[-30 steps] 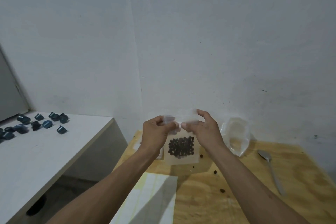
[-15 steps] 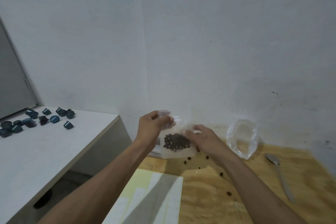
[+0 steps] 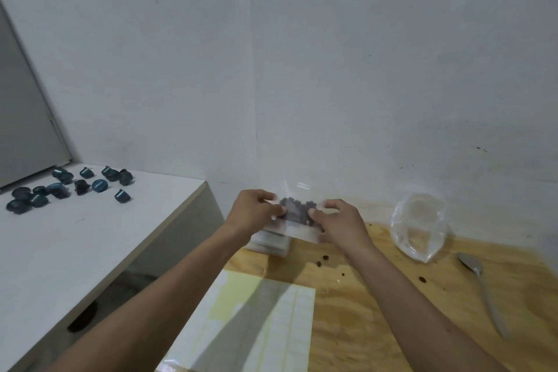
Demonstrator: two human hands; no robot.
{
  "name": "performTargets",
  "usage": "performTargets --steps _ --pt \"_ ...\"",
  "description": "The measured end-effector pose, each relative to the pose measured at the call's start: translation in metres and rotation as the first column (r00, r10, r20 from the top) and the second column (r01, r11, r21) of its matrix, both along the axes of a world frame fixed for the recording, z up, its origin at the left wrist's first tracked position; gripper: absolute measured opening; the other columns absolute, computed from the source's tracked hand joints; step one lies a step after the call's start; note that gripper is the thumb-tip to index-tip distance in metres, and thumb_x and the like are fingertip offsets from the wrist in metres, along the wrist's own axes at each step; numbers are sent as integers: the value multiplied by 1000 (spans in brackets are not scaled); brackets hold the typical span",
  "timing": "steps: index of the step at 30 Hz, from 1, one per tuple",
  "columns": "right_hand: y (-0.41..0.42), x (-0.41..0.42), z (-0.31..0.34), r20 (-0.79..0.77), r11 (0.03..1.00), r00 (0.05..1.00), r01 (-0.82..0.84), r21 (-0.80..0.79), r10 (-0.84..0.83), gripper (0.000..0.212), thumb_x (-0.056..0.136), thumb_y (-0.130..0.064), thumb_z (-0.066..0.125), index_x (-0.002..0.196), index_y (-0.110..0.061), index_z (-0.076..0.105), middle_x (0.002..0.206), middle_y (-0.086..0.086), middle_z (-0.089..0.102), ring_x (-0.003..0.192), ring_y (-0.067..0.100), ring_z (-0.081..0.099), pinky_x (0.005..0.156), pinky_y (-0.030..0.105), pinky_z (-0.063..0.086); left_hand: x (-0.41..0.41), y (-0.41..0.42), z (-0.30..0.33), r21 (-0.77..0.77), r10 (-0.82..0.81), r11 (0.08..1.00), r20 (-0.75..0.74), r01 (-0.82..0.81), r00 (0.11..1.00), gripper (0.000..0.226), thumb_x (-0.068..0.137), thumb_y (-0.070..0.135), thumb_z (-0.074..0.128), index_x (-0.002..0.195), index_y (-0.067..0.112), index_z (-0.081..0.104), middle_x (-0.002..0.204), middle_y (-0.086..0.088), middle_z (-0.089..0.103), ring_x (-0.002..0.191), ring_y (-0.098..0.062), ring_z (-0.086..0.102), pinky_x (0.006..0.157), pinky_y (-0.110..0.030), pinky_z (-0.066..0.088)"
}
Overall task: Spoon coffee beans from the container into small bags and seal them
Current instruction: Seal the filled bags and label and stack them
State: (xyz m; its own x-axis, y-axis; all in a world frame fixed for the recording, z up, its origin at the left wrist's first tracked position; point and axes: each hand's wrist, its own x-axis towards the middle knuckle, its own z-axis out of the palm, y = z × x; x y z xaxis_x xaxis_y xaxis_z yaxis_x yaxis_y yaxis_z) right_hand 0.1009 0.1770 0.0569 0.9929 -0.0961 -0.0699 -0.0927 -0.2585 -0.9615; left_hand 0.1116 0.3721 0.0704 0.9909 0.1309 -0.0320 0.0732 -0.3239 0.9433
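Above the far edge of the wooden tabletop (image 3: pixel 362 326), the left hand (image 3: pixel 252 214) and right hand (image 3: pixel 339 220) pinched opposite ends of a small bag (image 3: pixel 297 214) already holding coffee beans, apparently mid-seal, while the spoon (image 3: pixel 480 284) lay idle beside the near-empty container (image 3: pixel 418 226).

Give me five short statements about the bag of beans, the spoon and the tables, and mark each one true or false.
1. Both hands hold the small bag of beans: the left hand at one side, the right hand at the other. True.
2. The spoon is in the right hand. False: it lies on the wooden table, untouched.
3. Loose beans lie on the wooden table. True.
4. The blue capsules sit on the wooden table. False: they are on the white table.
5. The clear plastic bag by the wall is full of beans. False: no beans show in it.
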Motion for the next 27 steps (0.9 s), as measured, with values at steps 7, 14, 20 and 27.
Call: performTargets --steps 7,14,20,27 --pt "23 19 3 99 977 995 5 -212 17 58 87 -32 78 139 -18 57 87 -11 56 98 25 68 92 39 57 22 16 -9 170 20 985 11 -21 1000 68 80 34 86 138 9 62 122 -15 72 109 -27 69 97 -38 55" --pt "49 41 -23 -13 956 998 -58 -289 57 75 88 -41 73 153 -17 41 115 4 69 108 27 66 97 43 55 38 35 -30 287 67 956 0 -64 998 69 83 45 81 137 7 62 120 -14 73 109 -28 69 100 -46 55" --pt "66 48 -44 -108 927 991 -113 -357 80 67 91 -49 64 147 -16 47 133 6 64 116 27 62 96 44 54 44 46 -52 351 76 936 -103 -35 992 43 84 46 80 88 5 68 76 -4 65 76 -23 63 61 -34 46" --pt "66 53 -58 -122 955 989 -117 -272 86 86 83 -57 65 154 -15 41 141 8 61 119 30 64 99 49 54 44 49 -59 318 74 947 -117 -33 990 45 88 45 77 94 0 73 75 -1 61 73 -20 58 59 -30 38"
